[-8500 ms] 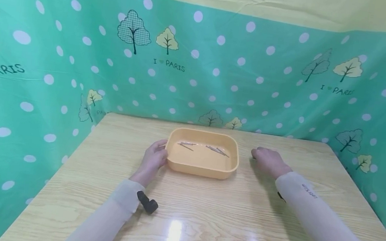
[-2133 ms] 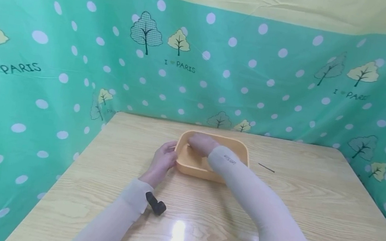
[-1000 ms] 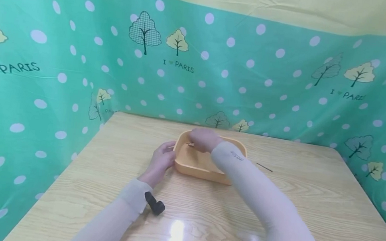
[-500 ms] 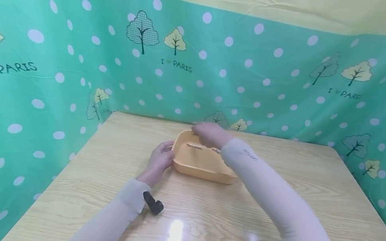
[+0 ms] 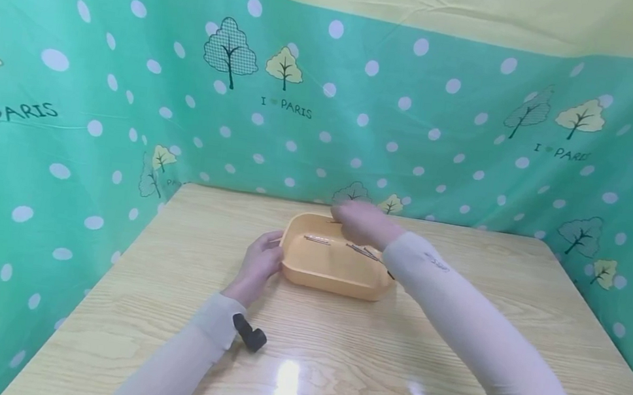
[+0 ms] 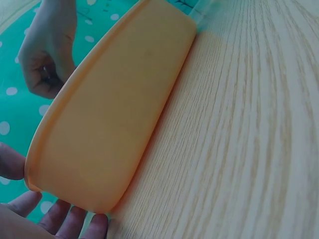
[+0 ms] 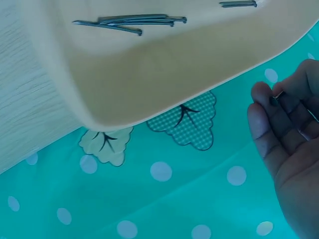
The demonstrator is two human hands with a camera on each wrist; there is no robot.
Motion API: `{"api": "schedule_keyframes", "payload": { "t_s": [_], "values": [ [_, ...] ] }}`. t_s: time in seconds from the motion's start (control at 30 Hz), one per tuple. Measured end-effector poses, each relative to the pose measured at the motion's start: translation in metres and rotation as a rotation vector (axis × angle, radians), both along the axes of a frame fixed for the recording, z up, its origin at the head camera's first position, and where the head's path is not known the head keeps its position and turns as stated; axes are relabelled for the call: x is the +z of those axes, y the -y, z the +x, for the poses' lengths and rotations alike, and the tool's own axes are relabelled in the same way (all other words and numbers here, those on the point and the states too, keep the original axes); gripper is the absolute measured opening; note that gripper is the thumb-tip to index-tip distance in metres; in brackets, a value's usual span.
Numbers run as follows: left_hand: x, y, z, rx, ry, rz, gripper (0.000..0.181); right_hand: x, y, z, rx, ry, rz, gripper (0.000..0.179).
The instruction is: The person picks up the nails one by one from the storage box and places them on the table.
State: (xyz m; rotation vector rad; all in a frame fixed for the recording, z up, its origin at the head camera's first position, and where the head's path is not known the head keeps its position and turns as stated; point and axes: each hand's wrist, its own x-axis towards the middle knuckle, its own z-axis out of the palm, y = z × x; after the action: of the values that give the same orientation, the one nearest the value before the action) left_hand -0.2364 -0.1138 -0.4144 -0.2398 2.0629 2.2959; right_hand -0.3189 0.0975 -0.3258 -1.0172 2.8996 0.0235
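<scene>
A pale orange rectangular tray [image 5: 335, 285] stands on the wooden table. My left hand [image 5: 258, 265] holds its left end, fingertips against the outer wall and thumb at the rim in the left wrist view. Above the tray's far rim, my right hand [image 5: 365, 222] pinches a nail [image 7: 273, 101], whose head pokes out between thumb and fingers. Inside the tray lie two groups of nails: a small pair [image 5: 317, 240] at left and a looser bunch [image 7: 134, 21] at right.
The wooden table [image 5: 331, 364] reaches back to a green dotted curtain [image 5: 302, 123] close behind the tray. A small black camera [image 5: 249, 334] sits at my left wrist. My right sleeve [image 5: 458, 300] crosses over the tray's right end.
My right hand has risen out of the tray with a nail from the left group and moved right. The nail seen earlier on the table is now hidden behind my right arm.
</scene>
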Motion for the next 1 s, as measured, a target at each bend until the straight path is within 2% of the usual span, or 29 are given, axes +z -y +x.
{"api": "schedule_keyframes", "payload": {
  "t_s": [0.23,0.43,0.67,1.0],
  "values": [
    [0.0,0.0,0.0,-0.012,0.002,0.001,0.056,0.001,-0.021,0.006,-0.001,-0.023,-0.033,0.019],
    [-0.001,0.001,0.0,-0.003,0.006,-0.011,0.056,-0.002,-0.043,0.011,0.001,-0.064,-0.076,0.019],
    [-0.002,0.0,-0.002,-0.023,0.003,0.011,0.053,-0.006,-0.066,0.02,-0.018,-0.083,-0.08,0.019],
    [-0.001,0.002,-0.001,-0.022,0.021,0.003,0.05,-0.009,-0.096,0.03,-0.074,-0.053,-0.127,0.023]
  ]
}}
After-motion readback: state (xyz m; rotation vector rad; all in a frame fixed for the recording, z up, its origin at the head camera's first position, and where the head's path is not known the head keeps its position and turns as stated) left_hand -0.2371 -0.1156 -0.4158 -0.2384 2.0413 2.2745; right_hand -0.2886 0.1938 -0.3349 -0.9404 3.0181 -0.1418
